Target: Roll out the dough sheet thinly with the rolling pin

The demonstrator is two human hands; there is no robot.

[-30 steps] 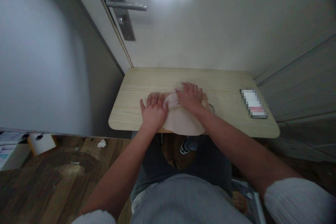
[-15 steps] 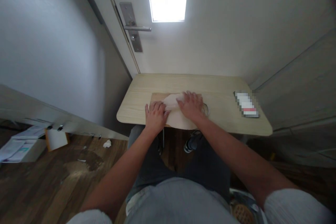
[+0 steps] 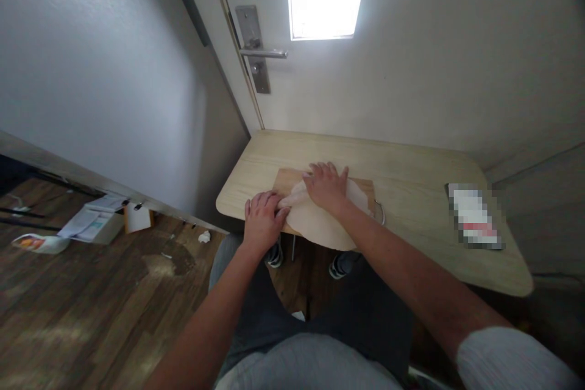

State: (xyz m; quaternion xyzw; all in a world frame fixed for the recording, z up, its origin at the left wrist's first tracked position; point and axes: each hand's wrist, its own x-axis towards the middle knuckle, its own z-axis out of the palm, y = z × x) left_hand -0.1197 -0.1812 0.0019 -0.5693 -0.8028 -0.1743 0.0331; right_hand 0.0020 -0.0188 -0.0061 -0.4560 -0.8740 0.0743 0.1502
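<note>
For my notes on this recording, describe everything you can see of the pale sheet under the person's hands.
The pale sheet is pinkish beige and looks thin and smooth, with a rounded near side; its material is unclear. It lies mostly flat on a wooden board, reaching past the board's near edge, and looks creased or folded toward its far left. The right hand rests on its far part, hiding some of it, while the left hand is at its left end.

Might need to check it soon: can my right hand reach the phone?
Probably, yes: the phone lies uncovered on the table, though the right hand would have to leave the pale sheet.
</note>
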